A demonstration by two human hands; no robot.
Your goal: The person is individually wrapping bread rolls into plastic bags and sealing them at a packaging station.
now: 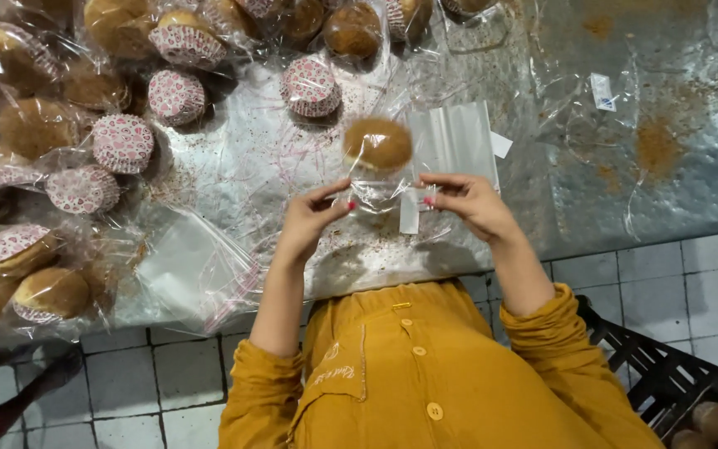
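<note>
Both hands are working the same little packet near the table's near edge, about the middle of it. The left hand (313, 218) is pinching the left side of a clear plastic bag (380, 187) between thumb and fingertips, and the right hand (467, 199) is pinching the right side the same way, so both are clamped on the bag's open end. Inside the bag a golden-brown cupcake (377, 143) is sitting at the far end, away from the person, resting on the table (691, 166).

Just past the right hand a stack of empty clear bags (457, 137) is lying flat, touching or nearly touching the bag being held. Another pile of clear bags with pink stripes (197, 270) is sitting at the near edge, left of the left hand. The whole left side and far edge of the table is crowded with wrapped cupcakes in pink spotted paper cups (122, 143), some tipped on their sides. The right half of the metal top is carrying loose crumpled plastic film (592, 125) and brown crumb smears.

Down at the lower right, off the table, a dark crate (675, 382) is standing on the white tiled floor (700, 283) with a couple of brown buns in it.
</note>
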